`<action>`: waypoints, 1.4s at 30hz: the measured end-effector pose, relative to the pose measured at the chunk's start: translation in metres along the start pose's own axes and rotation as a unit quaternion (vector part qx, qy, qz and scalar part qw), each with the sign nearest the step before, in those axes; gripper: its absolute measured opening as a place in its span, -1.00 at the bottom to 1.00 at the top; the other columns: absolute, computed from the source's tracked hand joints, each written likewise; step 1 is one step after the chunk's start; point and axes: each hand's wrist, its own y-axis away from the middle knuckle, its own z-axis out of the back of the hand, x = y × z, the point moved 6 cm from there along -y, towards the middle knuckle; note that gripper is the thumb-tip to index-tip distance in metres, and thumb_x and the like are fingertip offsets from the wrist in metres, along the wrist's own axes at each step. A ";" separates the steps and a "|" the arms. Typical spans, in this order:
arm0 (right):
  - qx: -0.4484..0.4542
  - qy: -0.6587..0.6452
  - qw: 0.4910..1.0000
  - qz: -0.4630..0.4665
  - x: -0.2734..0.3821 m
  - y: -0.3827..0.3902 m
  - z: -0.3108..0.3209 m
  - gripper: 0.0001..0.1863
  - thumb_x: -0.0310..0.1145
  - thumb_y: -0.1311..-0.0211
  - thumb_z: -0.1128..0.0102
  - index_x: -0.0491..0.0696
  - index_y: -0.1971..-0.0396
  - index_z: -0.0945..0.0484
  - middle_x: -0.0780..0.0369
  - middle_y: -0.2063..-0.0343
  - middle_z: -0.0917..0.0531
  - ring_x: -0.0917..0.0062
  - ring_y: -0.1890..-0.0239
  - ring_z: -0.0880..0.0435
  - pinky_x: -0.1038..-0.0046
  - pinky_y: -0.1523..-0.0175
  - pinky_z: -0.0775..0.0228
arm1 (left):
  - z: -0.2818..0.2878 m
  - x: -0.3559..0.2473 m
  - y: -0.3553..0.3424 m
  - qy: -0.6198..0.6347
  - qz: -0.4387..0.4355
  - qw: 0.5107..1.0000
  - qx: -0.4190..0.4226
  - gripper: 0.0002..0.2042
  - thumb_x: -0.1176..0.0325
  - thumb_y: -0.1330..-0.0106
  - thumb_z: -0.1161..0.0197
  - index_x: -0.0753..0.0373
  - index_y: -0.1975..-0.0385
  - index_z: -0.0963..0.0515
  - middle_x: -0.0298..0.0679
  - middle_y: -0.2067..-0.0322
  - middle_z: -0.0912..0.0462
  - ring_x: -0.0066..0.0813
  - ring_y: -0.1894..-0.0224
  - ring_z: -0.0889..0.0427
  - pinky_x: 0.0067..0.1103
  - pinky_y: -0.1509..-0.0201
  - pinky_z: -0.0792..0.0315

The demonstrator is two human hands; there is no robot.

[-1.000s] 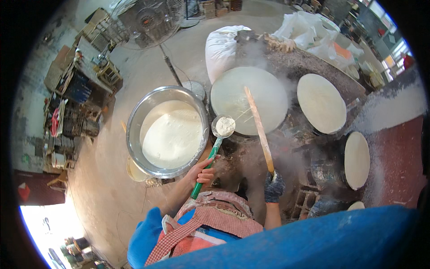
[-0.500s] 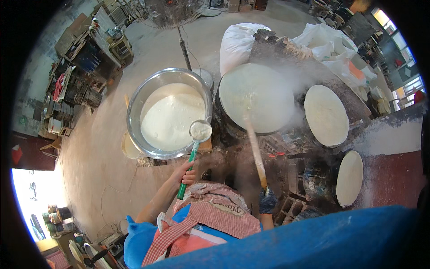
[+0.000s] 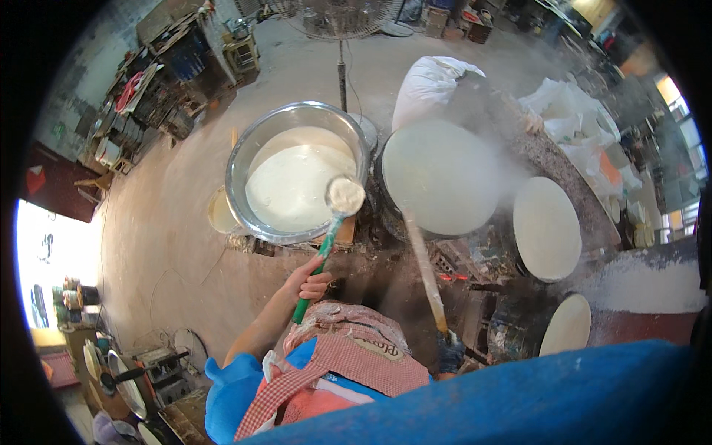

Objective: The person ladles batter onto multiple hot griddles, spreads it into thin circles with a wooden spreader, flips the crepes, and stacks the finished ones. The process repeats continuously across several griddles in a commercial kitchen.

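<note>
My bare left hand (image 3: pixel 308 282) is wrapped round the green handle of a ladle (image 3: pixel 345 196). Pale batter fills the ladle's bowl, which hangs over the right rim of a wide steel basin (image 3: pixel 236 194). Inside the basin is a pool of creamy white batter (image 3: pixel 291 185). My right hand, in a dark glove (image 3: pixel 450 351), grips a long wooden stick (image 3: pixel 427 285). The far end of the stick reaches the near edge of a steaming round pan (image 3: pixel 441 178) with a pale, smooth surface; steam blurs its tip.
Two more pale round griddles, one large (image 3: pixel 547 228) and one smaller (image 3: pixel 567 325), stand to the right. Behind the pan are a white sack (image 3: pixel 430 85) and plastic bags (image 3: pixel 571 111). A standing fan (image 3: pixel 341 18) is beyond the basin. A yellowish bucket (image 3: pixel 221 211) sits at its left.
The whole view has shifted and turned somewhat. The ladle's bowl now shows more face-on, still near the basin's rim. Both hands keep their holds.
</note>
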 end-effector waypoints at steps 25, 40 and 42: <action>0.331 -0.217 0.908 0.140 0.314 -0.144 -0.194 -0.66 -0.43 -0.03 -0.26 -0.26 0.17 -0.53 0.15 0.33 -0.63 0.50 0.29 -0.58 0.47 0.10 -0.42 | -0.027 -0.051 0.291 -0.585 -0.334 0.739 -0.018 -0.32 -0.04 -0.28 -0.06 0.18 -0.29 -0.02 -0.09 0.09 -0.46 -0.37 0.04 -0.45 -0.43 -0.01 -0.40; 0.420 0.170 0.635 0.626 0.796 0.182 -0.475 -0.61 -0.07 -0.09 -0.19 -0.03 0.18 -0.54 0.12 0.31 -0.63 0.30 0.29 -0.63 0.27 0.14 -0.42 | -0.087 -0.051 0.751 -0.664 -0.641 0.328 0.202 -0.89 0.50 -0.17 -0.21 0.44 0.41 -0.55 0.00 0.47 -0.44 -0.12 0.39 -0.46 -0.35 0.37 -0.38; 0.413 0.194 0.598 0.660 0.844 0.207 -0.525 -0.64 -0.06 -0.09 -0.17 -0.01 0.25 -0.55 0.15 0.34 -0.62 0.33 0.31 -0.61 0.26 0.18 -0.41 | -0.069 -0.080 0.810 -0.634 -0.718 0.248 0.148 -0.90 0.50 -0.15 -0.23 0.43 0.47 -0.56 -0.02 0.49 -0.45 -0.14 0.40 -0.46 -0.36 0.38 -0.38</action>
